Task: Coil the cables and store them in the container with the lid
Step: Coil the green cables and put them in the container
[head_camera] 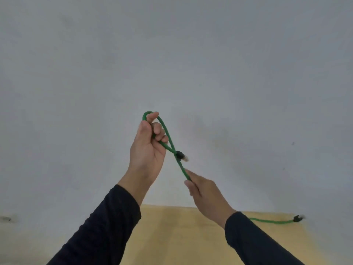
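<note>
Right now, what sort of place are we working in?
Hard to say; probably a plain indoor workspace. A bare grey-white wall fills most of the view, a light wooden tabletop sits against it, and both hands hold a green network cable.

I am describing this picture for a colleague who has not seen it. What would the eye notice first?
First, the green cable, bent into one loop in the middle of the view, before a pale wall. The left hand grips the loop; the right hand pinches the strand lower down. The cable's far plug lies at the wooden table's right edge.
</note>
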A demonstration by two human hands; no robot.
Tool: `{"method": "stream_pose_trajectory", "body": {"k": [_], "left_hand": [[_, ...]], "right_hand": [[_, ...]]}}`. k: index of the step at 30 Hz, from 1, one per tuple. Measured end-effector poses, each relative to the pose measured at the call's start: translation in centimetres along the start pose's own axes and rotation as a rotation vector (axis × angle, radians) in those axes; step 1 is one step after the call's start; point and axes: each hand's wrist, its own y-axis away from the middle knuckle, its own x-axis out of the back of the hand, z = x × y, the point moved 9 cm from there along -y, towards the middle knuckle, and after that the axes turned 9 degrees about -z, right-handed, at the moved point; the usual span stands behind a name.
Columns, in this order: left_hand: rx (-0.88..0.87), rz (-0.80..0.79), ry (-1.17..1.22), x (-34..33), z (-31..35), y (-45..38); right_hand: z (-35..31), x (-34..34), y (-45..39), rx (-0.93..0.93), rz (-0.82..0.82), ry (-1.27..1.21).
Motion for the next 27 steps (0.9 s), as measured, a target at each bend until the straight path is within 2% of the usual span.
{"method": "stream_pose_trajectory", "body": {"k": [2,5,8,11,16,20,24,27], "left_hand": [[-0.036,0.049,-0.111,-0.1,0.4,-0.8],[0.016,0.069,-0.526,-0.5,-1.1,-0.1],[0.099,-0.076,-0.839,-2.7,-4.4,2.2],[0.211,-0.251,-0.907,-5.1,-7.4,4.7],[0.390,-0.448,-0.714,-8.5,-10.3,8.3],[0.463,-0.450,-0.228,-11.8,-9.9,8.2],[0.299,-0.306,0.086,-13.4,-7.2,5.0],[0.093,-0.173,0.122,-12.4,-3.8,1.8]], "right_hand": [[-0.4,-0.7,2.5,0.014,-0.062,0.040],[-1.6,0.6,5.2,0.072,-0.091,0.078],[-3.4,4.3,6.0,0.137,-0.076,0.137],[-5.4,9.3,5.9,0.215,-0.028,0.170],[-4.4,17.3,4.7,0.121,0.017,0.035],[-2.5,19.6,3.9,0.130,0.148,-0.212],[-0.9,16.5,3.4,0.097,0.260,-0.238],[-0.3,11.2,3.5,0.044,0.120,-0.154]]}}
